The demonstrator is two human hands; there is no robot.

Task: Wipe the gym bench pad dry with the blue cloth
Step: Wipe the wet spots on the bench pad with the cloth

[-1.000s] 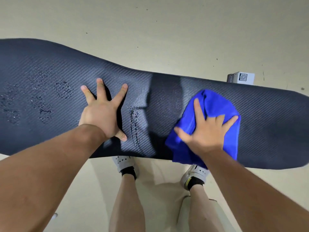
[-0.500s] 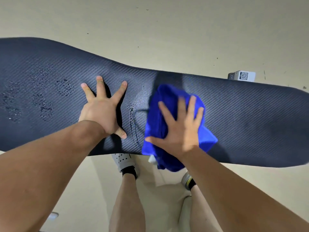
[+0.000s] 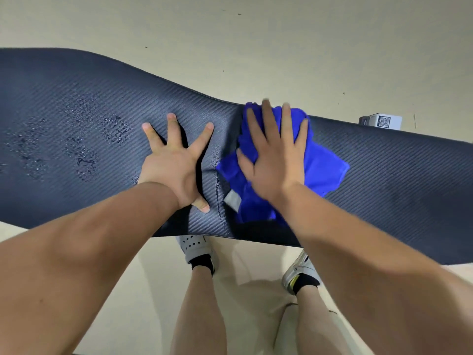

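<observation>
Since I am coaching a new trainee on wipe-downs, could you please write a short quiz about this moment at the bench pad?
1. True or false: the left hand lies flat, fingers spread, on the bench pad and holds nothing.
2. Fill in: the right hand presses down on the ____.
3. Where on the pad do most water droplets sit? A) left of the left hand; B) right of the right hand; C) nowhere, the pad is dry.
Key: 1 true; 2 blue cloth; 3 A.
</observation>
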